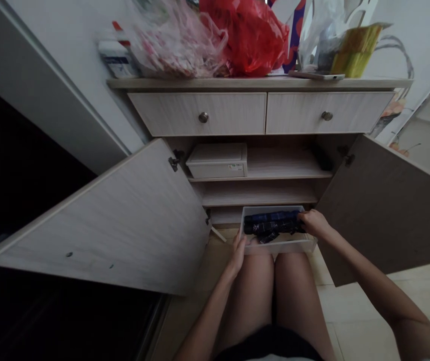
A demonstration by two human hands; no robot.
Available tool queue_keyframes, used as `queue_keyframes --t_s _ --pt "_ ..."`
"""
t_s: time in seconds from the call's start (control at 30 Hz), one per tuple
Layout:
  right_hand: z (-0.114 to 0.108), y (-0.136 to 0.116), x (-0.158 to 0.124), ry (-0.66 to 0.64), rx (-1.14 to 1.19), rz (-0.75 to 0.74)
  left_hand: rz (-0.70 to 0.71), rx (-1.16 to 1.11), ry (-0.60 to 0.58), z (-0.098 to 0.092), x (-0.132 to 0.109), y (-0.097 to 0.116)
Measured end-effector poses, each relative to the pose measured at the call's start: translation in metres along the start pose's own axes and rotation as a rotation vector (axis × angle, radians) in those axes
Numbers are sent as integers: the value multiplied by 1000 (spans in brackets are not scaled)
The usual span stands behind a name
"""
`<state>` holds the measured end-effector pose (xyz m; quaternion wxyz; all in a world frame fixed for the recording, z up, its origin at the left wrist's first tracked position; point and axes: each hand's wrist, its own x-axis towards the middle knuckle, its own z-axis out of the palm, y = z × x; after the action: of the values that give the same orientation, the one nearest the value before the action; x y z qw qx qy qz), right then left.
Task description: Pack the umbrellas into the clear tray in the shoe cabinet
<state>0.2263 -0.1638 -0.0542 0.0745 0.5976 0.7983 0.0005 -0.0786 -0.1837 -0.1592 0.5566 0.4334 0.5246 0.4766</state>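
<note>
A clear plastic box (280, 247) rests on my knees in front of the open cabinet. My left hand (238, 250) grips its left side, fingers against the wall. Inside lie dark folded umbrellas: a blue plaid umbrella (271, 217) at the back and a black checked umbrella (271, 227) in front. My right hand (313, 223) is closed at the right end of the umbrellas, over the box's right rim. Its fingertips pinch the end of the blue one, partly hidden by the hand.
Two cabinet doors, left (117, 215) and right (391, 210), stand open on either side. A white storage box (218, 161) sits on the upper shelf (278, 163). Above are two closed drawers. The cabinet top holds a red plastic bag (250, 37), a white bottle (117, 59) and a phone (316, 75).
</note>
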Motion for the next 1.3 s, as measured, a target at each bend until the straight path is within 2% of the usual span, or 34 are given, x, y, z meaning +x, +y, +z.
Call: queue_keyframes --t_s 0.13,0.23,0.3,0.4,0.47,0.6,0.7,0.83,1.03,1.13,1.23,1.3 --pt "-6 5 2 -55 36 -95 0 22 25 0 1 -6" --pt "-17 28 12 -22 219 -86 10 41 17 -1 1 -7" --pt "-26 52 29 104 298 47 12 51 14 -1 1 -6" --pt "-37 98 65 302 272 408 10 60 9 -1 1 -3" --pt "-40 129 91 368 274 606 14 61 3 0 1 -1" --pt "-40 179 136 333 375 769 43 80 4 -1 -3 -1" --pt "-35 198 156 250 446 801 34 100 2 -2 -5 -3" --pt "-20 194 164 252 445 821 14 96 -16 -3 -3 -6" --pt "-5 175 151 560 457 798 5 82 2 -3 -2 -6" --pt "-7 171 141 724 644 824 16 77 12 -1 -4 -2" --pt "-12 163 124 905 984 876 25 77 18 0 -4 0" --pt "-16 154 104 921 1237 839 20 74 6 0 -3 -1"
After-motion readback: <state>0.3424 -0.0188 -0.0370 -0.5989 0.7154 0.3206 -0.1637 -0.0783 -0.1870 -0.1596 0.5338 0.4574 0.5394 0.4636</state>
